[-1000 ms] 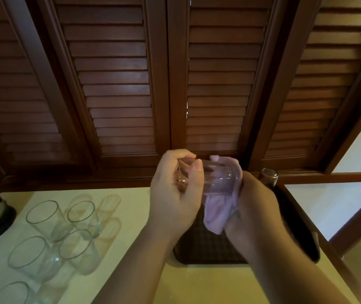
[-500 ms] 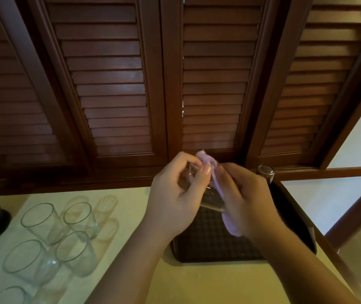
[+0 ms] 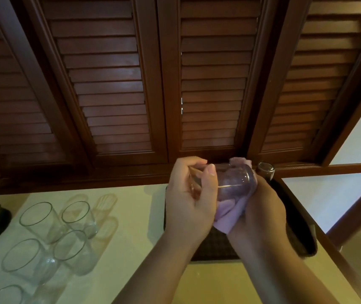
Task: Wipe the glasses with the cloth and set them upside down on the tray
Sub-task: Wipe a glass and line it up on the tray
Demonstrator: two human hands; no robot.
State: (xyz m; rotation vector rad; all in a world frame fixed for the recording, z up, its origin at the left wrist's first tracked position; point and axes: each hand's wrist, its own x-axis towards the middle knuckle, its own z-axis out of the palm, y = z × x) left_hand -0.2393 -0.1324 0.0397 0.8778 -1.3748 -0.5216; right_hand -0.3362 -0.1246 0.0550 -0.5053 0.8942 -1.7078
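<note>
1. head view: five glasses (image 3: 36, 222) are seen standing upright, mouths up, at far left on the counter (image 3: 131, 227).
2. the left hand (image 3: 188, 202) is curled round the base end of the held glass (image 3: 230, 183).
3. this glass is held sideways above the tray (image 3: 214, 249), its long axis running left to right.
4. the cloth (image 3: 230, 216) is pressed against its mouth end by the right hand (image 3: 260, 211); its fingers are hidden.

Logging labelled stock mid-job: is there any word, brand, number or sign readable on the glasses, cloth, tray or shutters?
None: no readable text anywhere.
Glass in the left hand: plain.
Cloth in the right hand: plain.
Tray, counter glasses, shutters: unmarked.
</note>
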